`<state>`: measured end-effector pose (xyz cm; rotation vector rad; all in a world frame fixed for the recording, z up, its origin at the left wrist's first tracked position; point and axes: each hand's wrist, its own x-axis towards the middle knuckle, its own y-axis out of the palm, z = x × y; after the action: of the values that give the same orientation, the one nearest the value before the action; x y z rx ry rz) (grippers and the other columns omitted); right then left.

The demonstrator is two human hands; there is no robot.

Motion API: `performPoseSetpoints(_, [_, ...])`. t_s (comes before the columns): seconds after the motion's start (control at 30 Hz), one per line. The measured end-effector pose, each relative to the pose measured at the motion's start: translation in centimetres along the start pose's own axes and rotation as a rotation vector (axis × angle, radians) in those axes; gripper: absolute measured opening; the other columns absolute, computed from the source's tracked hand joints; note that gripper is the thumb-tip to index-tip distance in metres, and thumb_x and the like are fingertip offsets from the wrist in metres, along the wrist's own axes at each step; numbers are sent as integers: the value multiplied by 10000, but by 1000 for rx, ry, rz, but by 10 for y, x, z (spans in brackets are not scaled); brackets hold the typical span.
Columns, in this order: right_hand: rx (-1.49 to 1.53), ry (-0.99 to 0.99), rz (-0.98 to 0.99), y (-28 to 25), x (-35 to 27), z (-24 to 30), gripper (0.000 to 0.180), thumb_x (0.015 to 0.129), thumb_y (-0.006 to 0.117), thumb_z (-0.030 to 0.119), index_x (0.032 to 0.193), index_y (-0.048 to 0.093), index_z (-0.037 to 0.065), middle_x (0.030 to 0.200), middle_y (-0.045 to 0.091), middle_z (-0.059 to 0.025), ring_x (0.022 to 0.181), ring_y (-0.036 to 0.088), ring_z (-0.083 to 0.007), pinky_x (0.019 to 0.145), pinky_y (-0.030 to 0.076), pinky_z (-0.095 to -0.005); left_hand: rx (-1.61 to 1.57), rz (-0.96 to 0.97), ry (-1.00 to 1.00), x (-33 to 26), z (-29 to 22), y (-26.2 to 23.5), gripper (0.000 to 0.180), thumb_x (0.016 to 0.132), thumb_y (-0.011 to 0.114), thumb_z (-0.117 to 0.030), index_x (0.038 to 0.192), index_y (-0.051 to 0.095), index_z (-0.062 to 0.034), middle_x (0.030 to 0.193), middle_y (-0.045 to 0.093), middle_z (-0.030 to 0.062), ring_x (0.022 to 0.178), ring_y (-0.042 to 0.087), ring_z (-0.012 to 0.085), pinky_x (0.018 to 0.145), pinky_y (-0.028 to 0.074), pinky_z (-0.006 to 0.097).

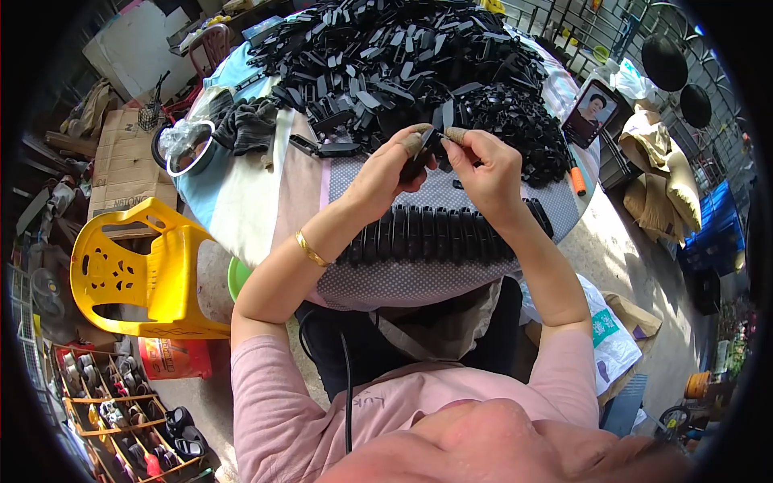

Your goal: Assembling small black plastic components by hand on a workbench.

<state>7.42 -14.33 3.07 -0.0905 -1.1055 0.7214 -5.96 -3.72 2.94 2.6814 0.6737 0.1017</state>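
Over the table's near half, my left hand (pixel 385 179) is closed round a small black plastic part (pixel 415 167). My right hand (pixel 488 171) pinches at the far end of that part, fingertips close to the left ones. Brownish covers wrap some of my fingertips. What the right fingers grip is too small to make out. Below my hands lies a row of several similar black parts (pixel 427 235), set side by side on the dotted cloth (pixel 403 283). A large heap of loose black plastic pieces (pixel 386 68) fills the table just beyond my hands.
A phone (pixel 590 113) stands at the table's right edge, near an orange handle (pixel 577 182). Dark gloves (pixel 251 125) and a white-rimmed bowl (pixel 192 165) lie at the left. A yellow plastic chair (pixel 145 270) stands left; stuffed sacks (pixel 664 181) sit right.
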Motion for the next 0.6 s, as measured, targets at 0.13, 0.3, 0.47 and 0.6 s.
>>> performPoseSetpoints(0.13, [-111,-114,-3,0,2,3,90,782,657,22,841,626,-37,736,621,-110,588,603,-162,522,477,-237,-81,45,17,-2,2,1,346,946,407,-142,1266,433,-15,868,541,51,660,498,117,603,413,227])
performPoseSetpoints(0.3, [-91,-186,-43,3,1,2,68,770,656,12,814,618,-24,737,613,-112,595,612,-203,519,477,-261,-31,94,60,-3,6,3,348,950,422,-152,1267,424,-9,898,550,58,719,549,147,661,460,259])
performPoseSetpoints(0.47, [-206,-257,-41,4,1,6,73,744,645,45,783,599,4,759,611,-103,650,612,-251,548,495,-326,16,119,100,-3,8,1,352,951,442,-172,1259,427,-2,902,560,60,735,566,148,670,481,275])
performPoseSetpoints(0.6, [-311,-285,-4,3,-3,11,105,756,652,40,826,607,-24,804,623,-134,676,626,-276,581,511,-328,79,68,179,-4,7,4,319,941,449,-134,1227,457,8,884,564,44,709,555,117,643,478,252])
